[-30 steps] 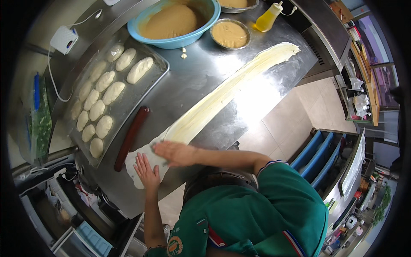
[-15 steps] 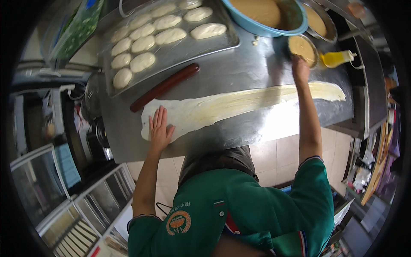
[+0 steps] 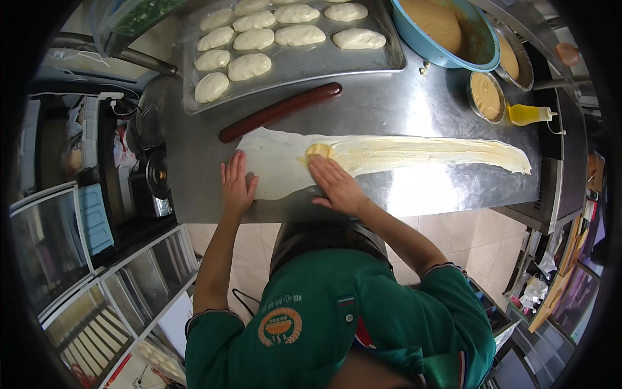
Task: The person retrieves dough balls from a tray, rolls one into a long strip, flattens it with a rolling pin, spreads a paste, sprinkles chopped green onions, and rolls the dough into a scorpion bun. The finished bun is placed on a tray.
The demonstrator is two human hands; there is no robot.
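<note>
A long thin sheet of dough [image 3: 278, 170] lies across the steel table, its right part streaked with a yellowish paste. At its left end my left hand [image 3: 238, 186] rests flat with the fingers apart, on the dough's edge. My right hand [image 3: 340, 188] reaches over the sheet with outstretched fingers. Their tips touch a thick dab of the yellowish paste [image 3: 319, 152] on the dough. Just beyond the sheet, a dark red-brown rolling pin [image 3: 282, 112] lies at a slant. To the far right stands a small round metal bowl [image 3: 471, 102] of similar paste.
A metal tray [image 3: 317, 67] with several oval dough pieces [image 3: 299, 34] sits at the back left. At the back right are a blue basin [image 3: 418, 50] of tan paste, another metal bowl [image 3: 528, 74] and a yellow squeeze bottle [image 3: 528, 115]. The table's front edge runs close to my body.
My right hand has come from the small bowl leftward to the dough, where a dab of paste now lies. My left hand remains at the sheet's left end. The view has shifted.
</note>
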